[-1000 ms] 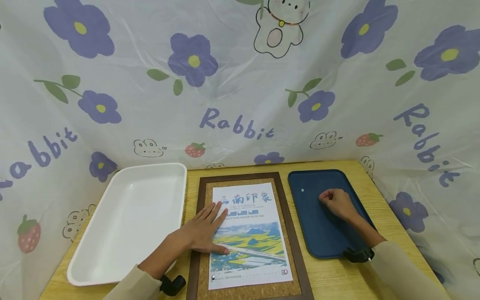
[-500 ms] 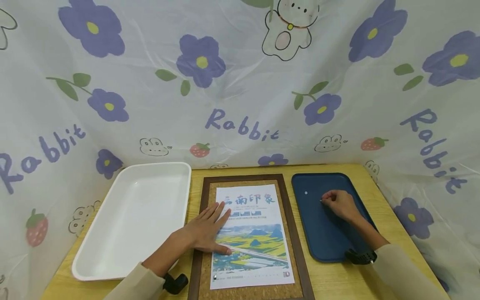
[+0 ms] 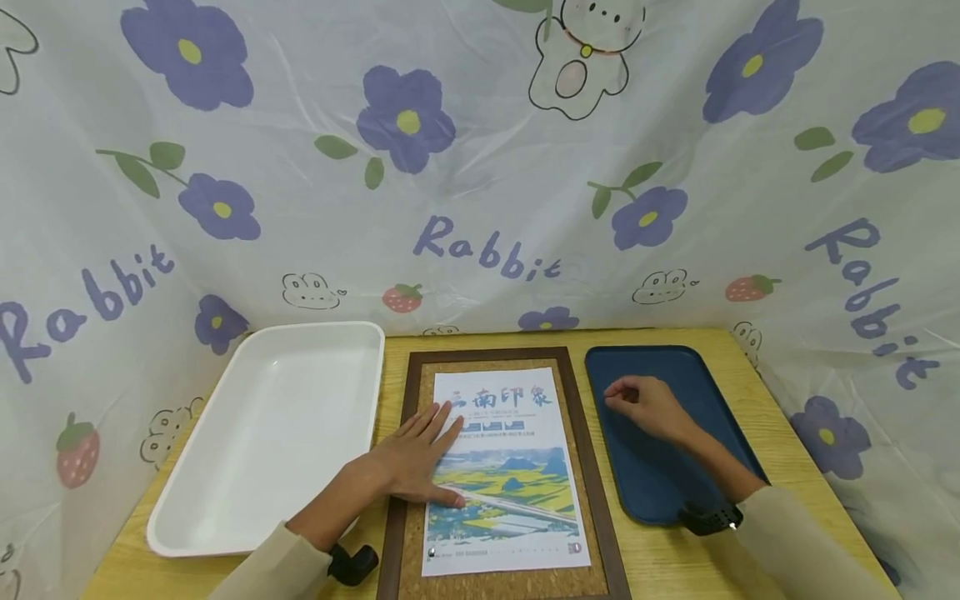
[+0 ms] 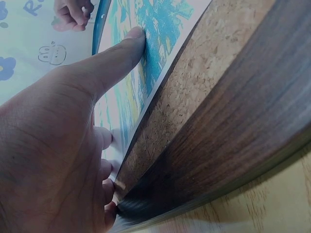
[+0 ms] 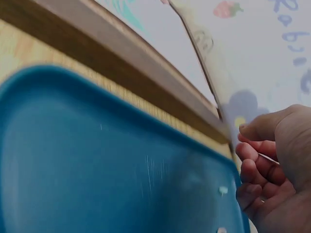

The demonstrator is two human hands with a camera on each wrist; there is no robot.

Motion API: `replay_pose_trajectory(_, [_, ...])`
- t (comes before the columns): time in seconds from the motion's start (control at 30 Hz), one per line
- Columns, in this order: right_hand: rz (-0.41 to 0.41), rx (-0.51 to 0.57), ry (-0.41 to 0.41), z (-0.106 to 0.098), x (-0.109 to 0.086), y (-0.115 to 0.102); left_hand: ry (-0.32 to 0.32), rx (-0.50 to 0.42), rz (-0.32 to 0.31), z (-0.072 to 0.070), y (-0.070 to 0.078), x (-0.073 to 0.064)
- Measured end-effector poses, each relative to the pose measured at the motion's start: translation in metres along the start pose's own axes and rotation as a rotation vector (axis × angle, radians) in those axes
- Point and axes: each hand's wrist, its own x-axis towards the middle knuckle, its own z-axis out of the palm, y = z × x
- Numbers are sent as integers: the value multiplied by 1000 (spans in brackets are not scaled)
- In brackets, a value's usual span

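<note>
My left hand (image 3: 408, 462) lies with spread fingers on a printed poster (image 3: 504, 492), pressing its left side against a cork board (image 3: 457, 586) with a brown wooden frame. Small tacks sit at the poster's bottom left (image 3: 431, 552) and bottom right corners. My right hand (image 3: 647, 407) hovers over the left side of a dark blue tray (image 3: 651, 492), fingers curled and thumb close to the index finger. Between those fingertips I see nothing. In the right wrist view a small white pin (image 5: 223, 190) and a second small pale piece (image 5: 221, 230) lie on the tray.
A deep white tray (image 3: 270, 442) stands left of the board. All of it rests on a light wooden table (image 3: 660, 562). Behind rises a white curtain (image 3: 480, 192) printed with flowers and rabbits.
My right hand has moved left across the blue tray, and in the head view it now covers the spot of the white pin. My left hand stays on the poster. The head view has shifted slightly.
</note>
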Motion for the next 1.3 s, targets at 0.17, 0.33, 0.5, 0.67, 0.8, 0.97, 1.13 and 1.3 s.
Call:
replay_pose_trajectory(0.17, [-88,7,-77,5,2,-16,1,-5,-5,-1,0,0])
replay_pose_trajectory(0.33, [-202,11,-197,12,0,-26,5,-3,-10,-2,0,0])
replay_pose_trajectory(0.5, [-356,40,-295,23,-6,-37,2,0,-11,-2,0,-1])
replay_pose_trajectory(0.67, [-480,89,-359,32,-15,-46,0,3,-17,-2,0,-1])
replay_pose_trajectory(0.8, [-501,139,-457,35,-21,-53,-2,2,-18,-2,0,-2])
replay_pose_trajectory(0.97, [-525,163,-569,37,-30,-58,6,-2,-18,-2,0,-3])
replay_pose_trajectory(1.13, [-552,166,-662,40,-39,-59,14,-4,-14,-1,0,-2])
replay_pose_trajectory(1.3, [-534,190,-737,45,-46,-58,8,-15,-8,0,1,0])
